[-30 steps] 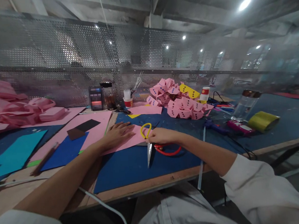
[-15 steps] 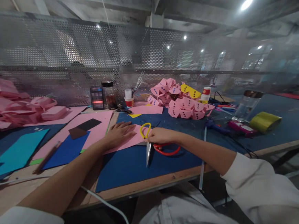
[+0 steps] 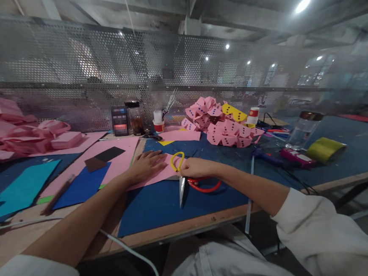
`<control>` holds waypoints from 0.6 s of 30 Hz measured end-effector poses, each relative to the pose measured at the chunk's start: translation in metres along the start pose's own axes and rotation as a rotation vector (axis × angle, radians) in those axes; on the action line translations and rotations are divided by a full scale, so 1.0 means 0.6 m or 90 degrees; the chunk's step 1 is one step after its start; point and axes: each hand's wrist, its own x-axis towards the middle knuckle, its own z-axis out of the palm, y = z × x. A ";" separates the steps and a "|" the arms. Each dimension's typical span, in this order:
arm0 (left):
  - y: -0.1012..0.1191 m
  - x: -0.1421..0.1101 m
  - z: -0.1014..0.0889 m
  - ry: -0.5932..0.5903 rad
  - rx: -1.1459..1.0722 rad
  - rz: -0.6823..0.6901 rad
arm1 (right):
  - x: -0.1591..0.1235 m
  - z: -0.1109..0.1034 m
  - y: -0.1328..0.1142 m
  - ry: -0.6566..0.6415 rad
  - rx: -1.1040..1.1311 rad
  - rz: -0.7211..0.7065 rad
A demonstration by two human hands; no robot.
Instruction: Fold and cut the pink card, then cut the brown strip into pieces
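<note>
My left hand (image 3: 148, 164) lies flat with its fingers stretched out over a piece of pink paper (image 3: 168, 170) on the blue mat (image 3: 145, 211). To its right, my right hand (image 3: 199, 167) is closed around a pair of scissors (image 3: 182, 191) spread wide. One yellow handle loop stands up at the fingertips, and a red loop shows below the palm. A silver blade points towards my body; the other blade is mostly hidden by the hand. The scissors are at the right end of the pink paper.
Pink dotted paper shapes (image 3: 228, 133) are heaped behind my right hand. Blue card (image 3: 83, 190), teal card (image 3: 24, 191) and a brown stick (image 3: 57, 195) lie left. A glass jar (image 3: 306, 128) and yellow tape roll (image 3: 327, 150) lie right. A white cable (image 3: 132, 248) crosses the front edge.
My right hand and the scissors have shifted very slightly left. The left hand stays in place on the pink paper.
</note>
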 end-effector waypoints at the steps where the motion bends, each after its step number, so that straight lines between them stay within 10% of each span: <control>1: 0.001 0.000 -0.002 -0.003 -0.003 0.001 | 0.000 0.000 0.001 0.001 -0.003 -0.002; 18: 0.023 0.005 -0.010 -0.020 0.002 0.036 | -0.010 -0.003 0.011 -0.001 0.003 0.025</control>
